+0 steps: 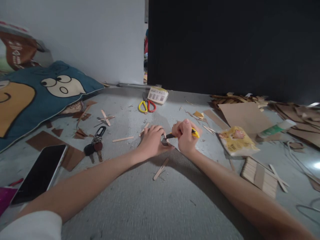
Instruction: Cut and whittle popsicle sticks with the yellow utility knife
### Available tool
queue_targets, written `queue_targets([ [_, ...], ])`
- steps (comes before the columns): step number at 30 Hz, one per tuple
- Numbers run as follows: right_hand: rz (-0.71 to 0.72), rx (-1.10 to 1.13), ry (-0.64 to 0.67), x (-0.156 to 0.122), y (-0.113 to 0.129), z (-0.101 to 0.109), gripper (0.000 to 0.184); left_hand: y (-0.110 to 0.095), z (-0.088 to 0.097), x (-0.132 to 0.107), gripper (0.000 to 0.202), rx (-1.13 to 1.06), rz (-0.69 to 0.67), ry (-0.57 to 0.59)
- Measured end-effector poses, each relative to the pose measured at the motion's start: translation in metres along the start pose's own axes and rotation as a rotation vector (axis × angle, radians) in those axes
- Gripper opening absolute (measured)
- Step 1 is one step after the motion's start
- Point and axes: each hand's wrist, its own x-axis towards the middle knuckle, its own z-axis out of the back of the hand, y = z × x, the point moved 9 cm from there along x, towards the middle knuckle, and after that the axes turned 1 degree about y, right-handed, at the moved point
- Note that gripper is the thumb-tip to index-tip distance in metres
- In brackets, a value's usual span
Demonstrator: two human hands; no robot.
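In the middle of the grey surface, my right hand (186, 135) is wrapped round a yellow and black utility knife (195, 133), its front end pointing left. My left hand (153, 140) pinches a small wooden craft stick (168, 140) between thumb and fingers, close to the knife's tip. Whether the blade touches the stick I cannot tell. Loose craft sticks lie around my hands: one stick (123, 139) to the left, another stick (160, 169) nearer to me, and one partly behind my left hand.
Scissors (147, 106) and a small white packet (158, 95) lie at the back. On the left are keys (93, 148), a phone (40, 173) and a blue cushion (57, 90). A yellow packet (237, 141), a glue stick (276, 129), bundled craft sticks (258, 176) and cardboard (246, 116) occupy the right.
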Motion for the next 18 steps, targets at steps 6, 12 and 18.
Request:
queue_targets([
  [6,-0.005,-0.056,0.013,-0.001,0.0,-0.001,0.059,0.001,-0.002,-0.002,0.043,-0.017,-0.006,-0.006],
  [12,0.044,-0.079,0.039,-0.005,0.009,-0.002,0.06,0.001,-0.002,-0.004,0.043,-0.002,-0.005,-0.026],
  [18,0.07,-0.032,0.027,-0.005,0.012,-0.002,0.059,-0.002,0.001,-0.003,0.043,-0.011,0.01,-0.017],
])
